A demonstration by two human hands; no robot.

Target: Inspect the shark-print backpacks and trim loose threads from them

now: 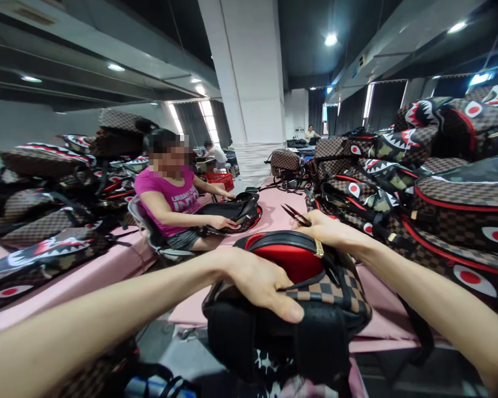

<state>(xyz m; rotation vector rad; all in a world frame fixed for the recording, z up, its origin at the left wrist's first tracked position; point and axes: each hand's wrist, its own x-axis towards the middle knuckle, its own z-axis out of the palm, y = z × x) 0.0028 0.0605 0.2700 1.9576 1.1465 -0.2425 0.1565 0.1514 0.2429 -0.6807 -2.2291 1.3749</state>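
Observation:
A brown checkered backpack (336,290) with black trim and a red lining stands open in front of me at the edge of a pink table (274,213). My left hand (259,282) grips its near rim and top strap, thumb pressed on the black back panel. My right hand (326,226) rests on the far rim, closed round small dark thread snips (295,214) whose blades point away to the left.
Piles of shark-mouth checkered backpacks (440,182) fill the right side, and more (45,221) lie on the pink table at left. A person in a magenta shirt (174,202) sits opposite handling a black bag (232,213). A white pillar (249,88) stands behind.

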